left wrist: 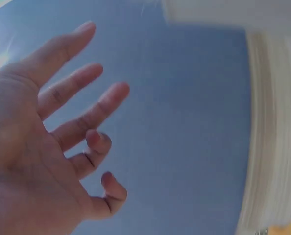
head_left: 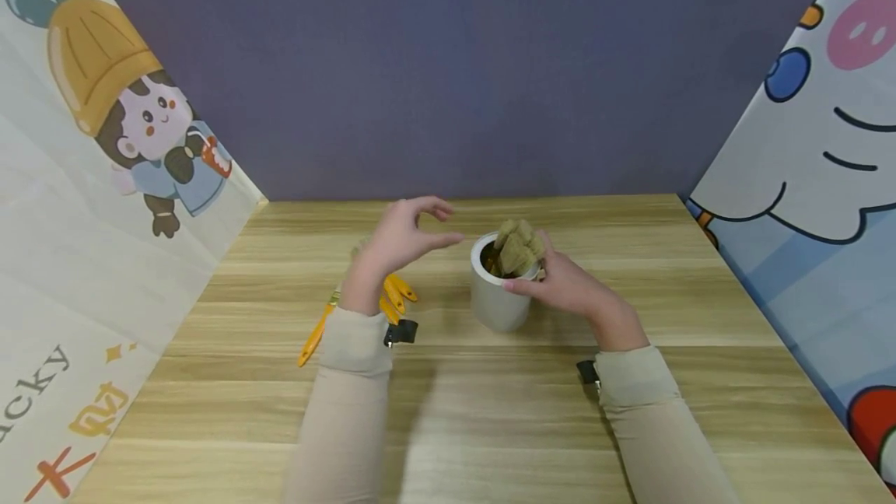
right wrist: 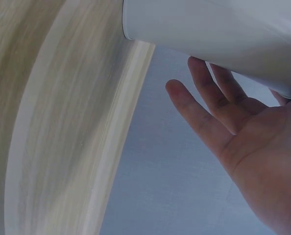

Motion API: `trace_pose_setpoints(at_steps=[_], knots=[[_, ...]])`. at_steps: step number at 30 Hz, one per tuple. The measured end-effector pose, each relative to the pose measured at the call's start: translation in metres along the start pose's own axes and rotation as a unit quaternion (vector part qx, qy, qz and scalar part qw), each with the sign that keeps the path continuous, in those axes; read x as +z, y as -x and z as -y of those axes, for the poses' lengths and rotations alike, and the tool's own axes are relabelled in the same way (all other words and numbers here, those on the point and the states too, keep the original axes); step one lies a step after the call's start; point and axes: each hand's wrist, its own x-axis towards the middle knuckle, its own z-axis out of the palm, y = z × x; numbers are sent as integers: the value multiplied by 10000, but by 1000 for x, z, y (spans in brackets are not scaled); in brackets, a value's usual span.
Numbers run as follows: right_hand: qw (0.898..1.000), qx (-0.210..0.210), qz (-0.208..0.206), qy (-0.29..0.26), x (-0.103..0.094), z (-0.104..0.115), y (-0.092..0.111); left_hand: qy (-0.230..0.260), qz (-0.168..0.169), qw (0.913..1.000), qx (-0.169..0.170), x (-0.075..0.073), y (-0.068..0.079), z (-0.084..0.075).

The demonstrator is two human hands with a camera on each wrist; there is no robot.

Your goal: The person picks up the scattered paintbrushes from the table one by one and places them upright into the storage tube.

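Note:
A white cylindrical cup (head_left: 498, 303) stands upright on the wooden table. Tan bristle heads (head_left: 519, 246) of brushes stick up out of its mouth. My right hand (head_left: 568, 284) holds the cup from the right, thumb at the near rim and fingers around the far side. The right wrist view has several fingers (right wrist: 219, 100) against the cup's wall, with the little finger held off it. To the left of the cup, my left hand (head_left: 408, 238) hangs in the air, holding nothing, fingers loosely bent and thumb apart. Its palm (left wrist: 33, 161) shows in the left wrist view.
Paintbrushes with orange-yellow handles (head_left: 318, 335) lie on the table (head_left: 483, 411) beside and partly beneath my left forearm, which hides some of them. A dark blue-grey panel (head_left: 462, 76) rises behind the table. Printed cartoon sheets (head_left: 77, 239) flank both sides.

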Motion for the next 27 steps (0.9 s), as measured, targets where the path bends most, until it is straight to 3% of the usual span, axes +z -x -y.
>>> trace_pose_setpoints(at_steps=[7,10,14,20,25,27], knots=[[10000,50,10,-36,0,-3,2,-28,-610,9953,-756,-27,17,41],[10000,72,13,-11,0,-2,2,-484,-895,9896,-1014,-34,26,63],[9999,122,25,-13,1,-1,1,-1009,-1011,9794,-1430,-40,41,91],[9999,103,43,-35,1,0,1,-929,-394,9727,-2089,-42,59,126],[10000,24,45,-53,0,-1,1,-861,178,9606,-2638,-40,75,145],[10000,43,32,-42,0,-2,1,-868,319,9580,-2714,-38,79,151]])
